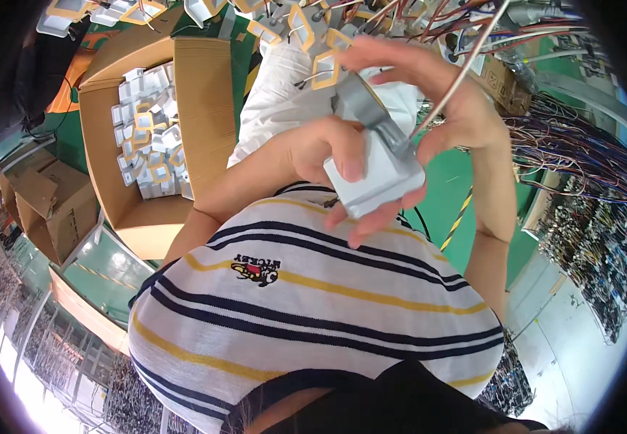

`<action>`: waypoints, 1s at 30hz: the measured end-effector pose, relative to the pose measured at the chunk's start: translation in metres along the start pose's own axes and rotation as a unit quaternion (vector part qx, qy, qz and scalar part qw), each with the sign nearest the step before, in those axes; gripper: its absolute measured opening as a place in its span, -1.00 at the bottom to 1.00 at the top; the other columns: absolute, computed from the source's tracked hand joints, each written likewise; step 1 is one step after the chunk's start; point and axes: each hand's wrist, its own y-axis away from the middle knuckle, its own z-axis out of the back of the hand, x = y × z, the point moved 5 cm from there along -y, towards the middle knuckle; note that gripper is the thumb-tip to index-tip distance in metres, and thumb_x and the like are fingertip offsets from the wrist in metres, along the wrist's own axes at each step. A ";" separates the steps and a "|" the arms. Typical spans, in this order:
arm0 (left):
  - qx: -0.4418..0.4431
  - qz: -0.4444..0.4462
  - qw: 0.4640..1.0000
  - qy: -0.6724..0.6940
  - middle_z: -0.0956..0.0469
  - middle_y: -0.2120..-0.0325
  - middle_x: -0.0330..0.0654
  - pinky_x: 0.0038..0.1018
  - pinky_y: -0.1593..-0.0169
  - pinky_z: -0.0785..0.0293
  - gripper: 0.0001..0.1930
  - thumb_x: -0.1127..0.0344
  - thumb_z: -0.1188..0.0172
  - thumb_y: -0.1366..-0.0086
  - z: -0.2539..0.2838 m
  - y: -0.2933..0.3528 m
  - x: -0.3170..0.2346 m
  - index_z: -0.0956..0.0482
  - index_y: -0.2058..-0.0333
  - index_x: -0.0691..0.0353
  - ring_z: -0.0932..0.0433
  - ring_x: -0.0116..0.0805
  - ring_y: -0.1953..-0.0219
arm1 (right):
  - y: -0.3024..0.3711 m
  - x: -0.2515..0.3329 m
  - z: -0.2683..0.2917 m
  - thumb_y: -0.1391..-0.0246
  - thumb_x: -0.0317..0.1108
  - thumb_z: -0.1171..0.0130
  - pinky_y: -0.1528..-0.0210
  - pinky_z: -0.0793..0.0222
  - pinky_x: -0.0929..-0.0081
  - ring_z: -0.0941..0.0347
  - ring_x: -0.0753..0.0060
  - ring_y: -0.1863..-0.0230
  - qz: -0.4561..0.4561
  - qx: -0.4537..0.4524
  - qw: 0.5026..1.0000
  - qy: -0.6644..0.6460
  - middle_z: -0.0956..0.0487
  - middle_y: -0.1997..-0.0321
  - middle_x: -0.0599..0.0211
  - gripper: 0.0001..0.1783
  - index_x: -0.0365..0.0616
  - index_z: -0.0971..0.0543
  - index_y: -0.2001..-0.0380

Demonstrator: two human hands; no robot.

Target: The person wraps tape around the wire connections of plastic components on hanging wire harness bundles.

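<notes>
My left hand grips a pale grey plastic housing, a square box with a darker grey round collar. The thumb lies on the box's face, with the fingers beneath it. My right hand arches around the collar's right side, fingers stretched out and apart from the thumb. Close to that thumb, a thin pinkish-white cable runs from the housing up to the top edge, passing in front of the hand. Whether the right fingertips touch the collar is hard to tell.
An open cardboard box at left holds many similar white housings. More housings with yellow-edged frames lie ahead, past white fabric. Bundled wires spread along the right. Another carton stands at far left on green floor.
</notes>
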 end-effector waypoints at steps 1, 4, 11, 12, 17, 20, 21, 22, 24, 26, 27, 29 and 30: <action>0.034 0.016 0.999 0.018 -0.60 0.35 0.13 -0.21 0.56 -0.59 -0.40 0.27 -0.21 0.14 -0.005 -0.003 0.003 -0.50 0.09 0.55 -0.62 0.00 0.41 | -0.008 0.000 -0.007 0.30 0.00 -0.56 -0.13 -0.27 0.34 -0.38 0.25 -0.20 0.074 0.095 0.993 -0.008 -0.47 -0.19 0.09 0.00 -0.25 -0.40 -0.21; 0.081 0.038 0.995 0.034 -0.58 0.38 0.16 -0.23 0.60 -0.57 -0.39 0.27 -0.20 0.14 -0.020 -0.008 0.012 -0.47 0.08 0.58 -0.61 0.03 0.45 | -0.019 0.011 -0.009 0.25 -0.02 -0.53 -0.05 -0.35 0.27 -0.44 0.20 -0.04 0.182 0.162 0.969 0.033 -0.50 -0.06 0.11 -0.29 -0.20 -0.59 0.04; 0.125 0.054 0.990 0.033 -0.53 0.47 0.23 -0.28 0.70 -0.53 -0.36 0.27 -0.17 0.13 -0.035 -0.009 0.020 -0.41 0.08 0.65 -0.58 0.09 0.54 | -0.017 0.024 -0.019 0.15 -0.29 -0.49 0.04 -0.39 0.40 -0.44 0.26 0.11 0.198 0.203 0.957 0.060 -0.43 -0.11 0.10 -0.55 -0.05 -0.64 0.12; 0.130 0.058 0.989 0.033 -0.52 0.48 0.24 -0.29 0.71 -0.53 -0.36 0.27 -0.17 0.13 -0.036 -0.010 0.019 -0.40 0.07 0.66 -0.58 0.10 0.55 | -0.017 0.028 -0.026 0.20 -0.16 -0.52 0.12 -0.43 0.39 -0.45 0.20 0.09 0.192 0.197 0.961 0.022 -0.43 -0.11 0.02 -0.52 -0.03 -0.66 0.16; 0.161 0.078 0.984 0.026 -0.50 0.52 0.25 -0.31 0.74 -0.52 -0.35 0.27 -0.17 0.12 -0.042 -0.013 0.020 -0.38 0.08 0.68 -0.57 0.09 0.59 | -0.014 0.024 -0.034 0.28 0.06 -0.49 0.25 -0.41 0.39 -0.43 0.17 0.12 0.159 0.176 0.971 -0.034 -0.43 -0.06 -0.09 -0.45 0.05 -0.69 0.18; 0.147 0.048 0.987 0.032 -0.51 0.51 0.20 -0.33 0.71 -0.53 -0.36 0.24 -0.16 0.12 -0.040 -0.009 0.018 -0.38 0.08 0.63 -0.58 0.06 0.57 | -0.019 0.016 -0.032 0.20 0.01 -0.45 0.28 -0.38 0.42 -0.43 0.18 0.14 0.138 0.196 0.968 -0.068 -0.44 -0.04 -0.08 -0.54 0.04 -0.70 0.23; 0.142 0.038 0.988 0.037 -0.52 0.51 0.18 -0.34 0.70 -0.54 -0.36 0.22 -0.16 0.12 -0.038 -0.008 0.015 -0.39 0.08 0.62 -0.58 0.04 0.57 | -0.021 0.014 -0.030 0.18 -0.01 -0.44 0.29 -0.37 0.43 -0.43 0.18 0.15 0.134 0.200 0.968 -0.074 -0.44 -0.04 -0.08 -0.57 0.03 -0.69 0.24; 0.134 0.027 0.990 0.041 -0.52 0.51 0.16 -0.34 0.69 -0.54 -0.36 0.21 -0.16 0.12 -0.038 -0.006 0.013 -0.39 0.08 0.60 -0.59 0.03 0.56 | -0.023 0.013 -0.027 0.13 -0.07 -0.43 0.25 -0.39 0.43 -0.44 0.13 0.11 0.163 0.199 0.964 -0.064 -0.43 -0.05 -0.11 -0.63 0.01 -0.69 0.25; 0.107 -0.001 0.993 0.041 -0.52 0.51 0.13 -0.36 0.67 -0.55 -0.36 0.19 -0.16 0.12 -0.035 -0.002 0.007 -0.39 0.08 0.57 -0.59 0.01 0.55 | -0.025 0.010 -0.024 0.08 -0.14 -0.41 0.22 -0.41 0.44 -0.45 0.09 0.07 0.194 0.200 0.959 -0.054 -0.43 -0.07 -0.15 -0.69 -0.01 -0.68 0.26; 0.074 -0.029 0.997 0.021 -0.53 0.51 0.09 -0.37 0.65 -0.56 -0.37 0.17 -0.16 0.11 -0.030 0.003 -0.001 -0.40 0.08 0.54 -0.60 -0.02 0.54 | -0.024 0.005 -0.018 -0.04 -0.28 -0.33 0.06 -0.43 0.32 -0.43 -0.04 -0.10 0.198 0.160 0.966 -0.033 -0.40 -0.12 -0.25 -0.81 -0.05 -0.66 0.25; 0.053 -0.043 0.998 0.006 -0.53 0.51 0.07 -0.38 0.64 -0.56 -0.37 0.16 -0.16 0.11 -0.028 0.007 -0.003 -0.40 0.08 0.52 -0.60 -0.03 0.53 | -0.025 0.007 -0.017 -0.04 -0.28 -0.33 0.06 -0.43 0.32 -0.43 -0.04 -0.10 0.200 0.165 0.965 -0.036 -0.40 -0.12 -0.25 -0.81 -0.05 -0.66 0.25; 0.012 -0.068 0.997 -0.037 -0.54 0.50 0.04 -0.39 0.62 -0.57 -0.37 0.14 -0.16 0.11 -0.026 0.015 -0.010 -0.41 0.08 0.49 -0.61 -0.06 0.52 | -0.027 0.011 -0.013 -0.13 -0.41 -0.23 -0.09 -0.39 0.21 -0.36 -0.12 -0.22 0.173 0.167 0.969 0.053 -0.36 -0.19 -0.27 -0.89 -0.07 -0.65 0.25; -0.002 -0.070 0.996 -0.062 -0.54 0.50 0.02 -0.40 0.61 -0.57 -0.37 0.13 -0.16 0.11 -0.024 0.017 -0.012 -0.41 0.08 0.47 -0.61 -0.07 0.52 | -0.027 0.012 -0.011 -0.12 -0.45 -0.21 -0.11 -0.37 0.19 -0.34 -0.10 -0.25 0.182 0.160 0.967 0.083 -0.35 -0.22 -0.22 -0.89 -0.07 -0.65 0.26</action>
